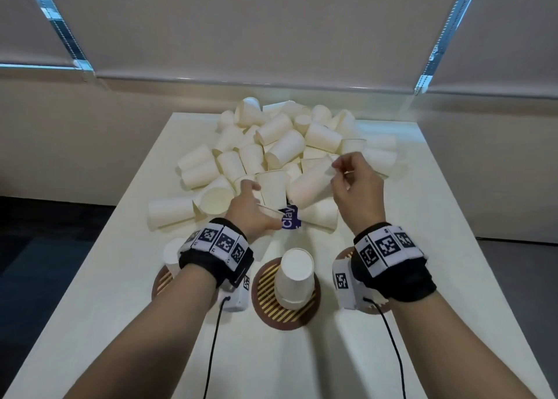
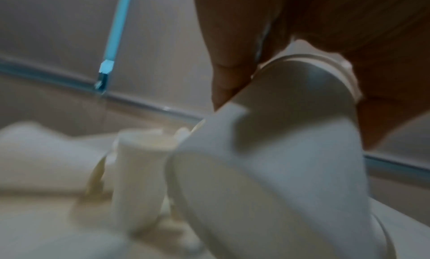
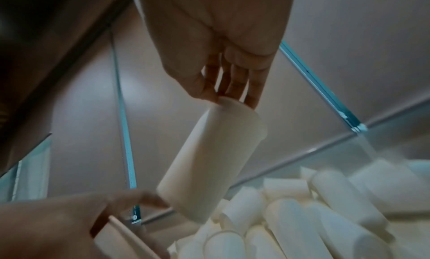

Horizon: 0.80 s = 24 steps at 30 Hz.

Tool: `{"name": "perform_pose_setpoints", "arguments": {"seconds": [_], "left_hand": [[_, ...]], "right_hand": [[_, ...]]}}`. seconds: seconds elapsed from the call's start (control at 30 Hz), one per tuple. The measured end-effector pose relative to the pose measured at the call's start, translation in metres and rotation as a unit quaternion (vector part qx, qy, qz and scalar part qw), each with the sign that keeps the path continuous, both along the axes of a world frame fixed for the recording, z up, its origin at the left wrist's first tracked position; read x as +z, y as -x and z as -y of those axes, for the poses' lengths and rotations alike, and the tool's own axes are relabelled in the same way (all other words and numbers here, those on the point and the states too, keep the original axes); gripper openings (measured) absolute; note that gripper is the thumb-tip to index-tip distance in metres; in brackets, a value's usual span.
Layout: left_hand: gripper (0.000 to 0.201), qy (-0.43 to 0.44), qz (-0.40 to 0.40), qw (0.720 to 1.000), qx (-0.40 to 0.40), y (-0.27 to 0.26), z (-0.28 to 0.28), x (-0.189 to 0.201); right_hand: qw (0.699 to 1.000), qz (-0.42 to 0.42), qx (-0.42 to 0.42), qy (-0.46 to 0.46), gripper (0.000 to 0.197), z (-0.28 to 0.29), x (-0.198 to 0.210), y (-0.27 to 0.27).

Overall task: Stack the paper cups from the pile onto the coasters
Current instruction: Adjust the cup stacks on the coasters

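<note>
L hand (image 1: 252,209) & R hand (image 1: 353,184) each hold cup from pile (image 1: 280,144)

Both bare forearms reached forward from the bottom of the head view, roughly parallel, each wrist wrapped in a black band carrying white blocks printed with square black-and-white markers, a thin black cable trailing back from under each. The left hand (image 1: 250,208) sat lower and nearer, palm turned inward, its fingers (image 2: 229,73) curled around the rim end of a white paper cup (image 2: 274,152). The right hand (image 1: 354,187) was raised higher, back of the hand up, fingertips (image 3: 232,84) bunched downward, its grip pinching the narrow base of another white paper cup (image 3: 209,161) that hung tilted below it.
</note>
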State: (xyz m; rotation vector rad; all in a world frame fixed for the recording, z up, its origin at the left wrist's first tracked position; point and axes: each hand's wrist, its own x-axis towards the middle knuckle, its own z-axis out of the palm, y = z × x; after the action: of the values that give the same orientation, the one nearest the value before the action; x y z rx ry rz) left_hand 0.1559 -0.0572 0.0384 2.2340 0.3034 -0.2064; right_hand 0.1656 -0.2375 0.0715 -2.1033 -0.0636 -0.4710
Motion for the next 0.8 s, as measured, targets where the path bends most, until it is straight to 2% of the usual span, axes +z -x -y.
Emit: {"name": "perform_pose_setpoints", "arguments": {"seconds": [0.1,0.2,0.3,0.37,0.47,0.57,0.63,0.7,0.8], "left_hand": [[0.108,-0.056,0.007,0.994,-0.098,0.004,0.009,0.019],[0.12,-0.089,0.025,0.983,-0.16,0.013,0.023,0.034],[0.123,-0.107,0.049,0.972,-0.205,0.027,0.032,0.042],[0.119,-0.084,0.062,0.975,-0.195,0.033,0.034,0.052],[0.118,-0.056,0.09,0.977,-0.188,0.039,0.038,0.071],[0.12,-0.087,0.101,0.966,-0.22,0.046,0.044,0.085],[0.121,-0.093,0.088,0.965,-0.228,0.052,0.044,0.092],[0.122,-0.105,0.077,0.962,-0.239,0.057,0.045,0.096],[0.124,-0.141,0.076,0.952,-0.262,0.062,0.051,0.097]], "right_hand": [[0.997,0.027,0.065,0.04,0.016,-0.004,0.014,0.006],[0.987,-0.021,0.138,0.077,0.022,-0.007,0.02,0.017],[0.98,-0.054,0.182,0.061,0.026,-0.007,0.024,0.028],[0.976,-0.062,0.2,0.05,0.025,-0.005,0.029,0.034],[0.958,-0.121,0.257,0.041,0.016,-0.009,0.033,0.045],[0.937,-0.188,0.288,-0.056,0.02,-0.011,0.035,0.055],[0.894,-0.247,0.321,-0.191,0.036,-0.003,0.037,0.057],[0.853,-0.285,0.346,-0.269,0.044,0.001,0.038,0.06],[0.871,-0.29,0.289,-0.272,0.047,-0.004,0.035,0.062]]}}
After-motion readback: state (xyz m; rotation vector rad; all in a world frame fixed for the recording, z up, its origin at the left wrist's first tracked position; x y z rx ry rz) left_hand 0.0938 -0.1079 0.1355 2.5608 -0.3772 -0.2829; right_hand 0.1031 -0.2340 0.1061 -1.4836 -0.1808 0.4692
